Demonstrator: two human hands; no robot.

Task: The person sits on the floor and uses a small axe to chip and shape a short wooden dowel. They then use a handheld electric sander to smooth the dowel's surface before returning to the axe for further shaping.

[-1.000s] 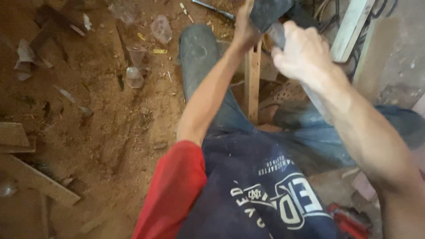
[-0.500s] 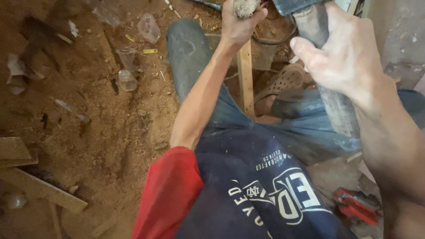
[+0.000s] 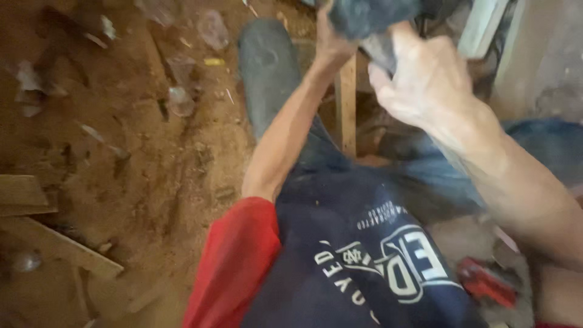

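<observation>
This looks like a rough woodworking spot, a workshop with a bare dirt floor (image 3: 152,182) rather than a home or office. The floor is reddish-brown and thickly covered with sawdust and wood chips. Offcut boards (image 3: 54,243) lie on the dirt near the lower left edge of the view, and small pale scraps (image 3: 182,100) and splinters are scattered across the floor farther up. A narrow wooden slat (image 3: 347,103) stands upright just right of the floor's dusty stretch, beside the seated person's leg. A red tool (image 3: 486,282) lies low on the ground, well to the right of the boards.
</observation>
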